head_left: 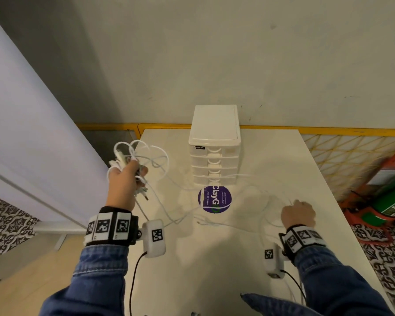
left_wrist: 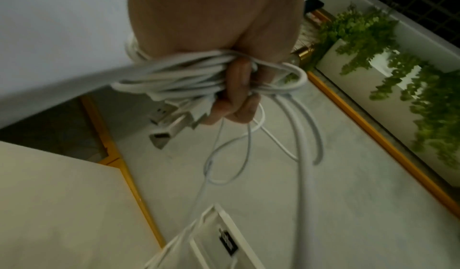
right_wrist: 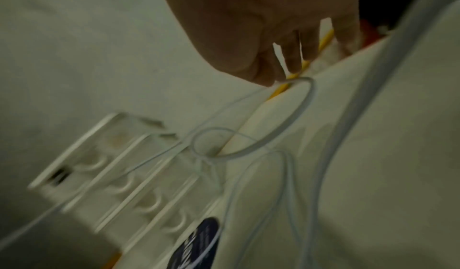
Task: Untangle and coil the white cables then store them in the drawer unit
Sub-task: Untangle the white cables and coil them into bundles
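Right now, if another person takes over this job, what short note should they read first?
Left hand: raised, its grip closed round a tangled bundle of white cables, USB plugs sticking out.
Right hand: low at the white table, pinching a thin white cable strand that trails across it.
White plastic drawer unit: at the table's far edge, all drawers closed.
Done: cables gathered.
Left: untangle, coil, store.

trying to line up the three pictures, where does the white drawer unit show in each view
Head: the drawer unit stands at centre, at the table's far edge, by the wall.
Left wrist: only a corner of it shows, at the bottom edge, below the left hand.
Right wrist: it lies blurred and tilted at lower left.
Shared landmark: the purple round sticker before its base, in the head and right wrist views.
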